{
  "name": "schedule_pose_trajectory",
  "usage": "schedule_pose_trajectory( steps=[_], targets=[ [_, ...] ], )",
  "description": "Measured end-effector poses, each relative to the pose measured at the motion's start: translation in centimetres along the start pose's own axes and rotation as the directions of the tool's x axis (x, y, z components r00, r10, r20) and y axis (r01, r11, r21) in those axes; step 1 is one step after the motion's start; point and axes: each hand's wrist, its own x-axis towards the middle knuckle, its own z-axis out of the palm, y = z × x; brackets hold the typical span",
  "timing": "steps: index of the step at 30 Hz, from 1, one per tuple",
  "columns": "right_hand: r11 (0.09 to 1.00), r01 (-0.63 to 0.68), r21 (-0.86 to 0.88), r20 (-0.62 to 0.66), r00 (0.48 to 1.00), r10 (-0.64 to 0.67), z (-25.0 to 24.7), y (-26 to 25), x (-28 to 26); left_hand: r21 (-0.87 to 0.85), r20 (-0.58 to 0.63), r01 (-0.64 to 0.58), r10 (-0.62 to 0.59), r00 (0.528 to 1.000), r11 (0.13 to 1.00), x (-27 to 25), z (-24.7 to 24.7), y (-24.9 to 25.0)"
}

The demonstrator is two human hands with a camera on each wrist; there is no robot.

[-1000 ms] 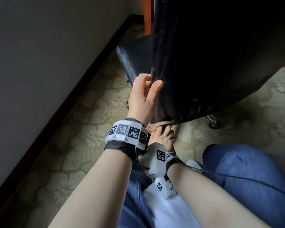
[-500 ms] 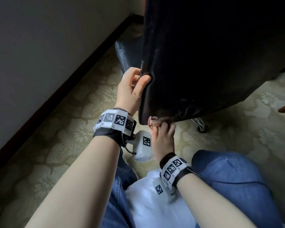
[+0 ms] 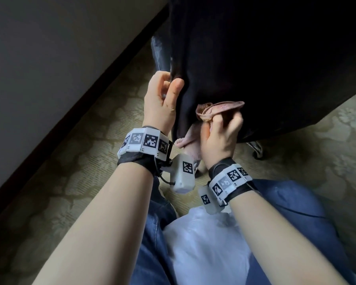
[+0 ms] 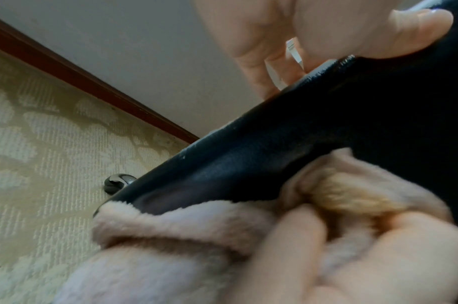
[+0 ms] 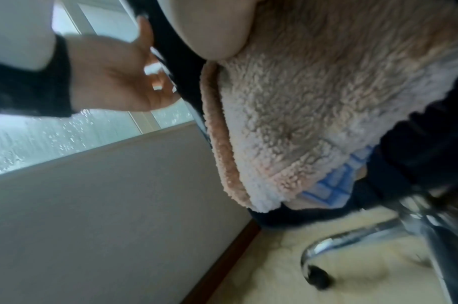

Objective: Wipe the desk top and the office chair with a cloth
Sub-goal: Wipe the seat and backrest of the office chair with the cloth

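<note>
The black leather office chair (image 3: 255,58) fills the upper right of the head view, its backrest facing me. My left hand (image 3: 162,99) grips the backrest's left edge, thumb on the back face and fingers curled round the side; the left wrist view shows the same hold on the chair edge (image 4: 248,160). My right hand (image 3: 220,132) holds a fluffy pink cloth (image 3: 218,110) bunched in its fingers and presses it against the lower backrest. The cloth (image 5: 300,102) hangs down past the chair's bottom edge in the right wrist view, and the cloth (image 4: 196,236) also fills the lower left wrist view.
A grey wall (image 3: 49,68) with a dark baseboard (image 3: 80,120) runs along the left. Patterned beige carpet (image 3: 60,192) covers the floor. A chrome chair leg with a caster (image 5: 319,277) stands below the seat. My knees in blue jeans (image 3: 296,212) are at the bottom.
My right hand has moved up and right along the lower backrest with the cloth, which now shows more. The left hand keeps its hold on the chair edge.
</note>
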Motion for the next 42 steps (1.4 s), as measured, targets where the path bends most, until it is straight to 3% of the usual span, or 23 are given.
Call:
schedule_pose_trajectory(
  steps=[3,6,8,11,13,15,17,21,23,25,30,33,37,42],
  targets=[
    [0.997,0.009,-0.077,0.145,0.989,0.002,0.9,0.8,-2.1,-0.013,-0.008,0.016,-0.016,1.0,1.0,0.0,0.3,-0.4],
    [0.99,-0.016,-0.14,0.324,0.944,0.061,1.8,1.9,-4.1,-0.015,-0.015,0.01,-0.01,1.0,1.0,-0.1,0.4,-0.6],
    [0.988,-0.041,-0.15,0.443,0.89,0.104,1.9,2.5,-4.7,-0.019,-0.024,0.017,-0.017,1.0,1.0,-0.1,0.5,-0.7],
    [0.974,-0.061,-0.217,0.623,0.76,0.186,1.8,3.0,-5.5,-0.014,-0.063,0.014,-0.015,0.998,1.0,-0.2,0.7,-0.6],
    [0.958,-0.077,-0.275,0.669,0.701,0.248,1.8,3.2,-6.0,-0.009,-0.071,0.01,-0.01,0.997,1.0,-0.2,0.8,-0.6],
    [0.956,-0.072,-0.286,0.649,0.719,0.249,1.9,3.7,-6.2,-0.002,-0.068,0.015,-0.015,0.998,1.0,-0.3,0.8,-0.6],
    [0.953,-0.109,-0.281,0.67,0.689,0.277,1.8,4.1,-6.4,0.004,-0.079,0.035,-0.034,0.996,0.999,-0.3,0.8,-0.5],
    [0.941,0.02,-0.338,0.798,0.535,0.276,1.1,6.2,-6.3,-0.003,-0.118,0.072,-0.072,0.99,0.997,-0.5,0.7,-0.2],
    [0.944,0.024,-0.329,0.815,0.512,0.271,0.1,6.6,-5.5,-0.032,-0.141,0.087,-0.091,0.986,0.996,-0.7,0.9,-0.1],
    [0.957,0.093,-0.275,0.825,0.535,0.185,-1.2,6.2,-4.3,-0.074,-0.159,0.096,-0.106,0.982,0.993,-1.2,1.6,0.0],
    [0.994,-0.106,-0.041,0.598,0.794,0.109,-6.7,3.7,-0.4,-0.105,-0.323,0.176,-0.201,0.925,0.979,-2.5,4.3,1.6],
    [0.996,-0.011,0.086,0.347,0.938,-0.019,-8.6,2.7,1.1,-0.268,-0.295,0.241,-0.318,0.901,0.933,-3.5,5.9,2.2],
    [0.989,0.099,0.108,0.159,0.981,-0.115,-8.3,1.7,3.7,-0.27,-0.302,0.241,-0.319,0.898,0.932,-3.6,6.5,2.2],
    [0.99,0.136,-0.044,0.12,0.984,-0.13,-5.8,2.2,5.2,-0.231,-0.302,0.264,-0.327,0.896,0.936,-3.0,5.9,1.7]
  ],
)
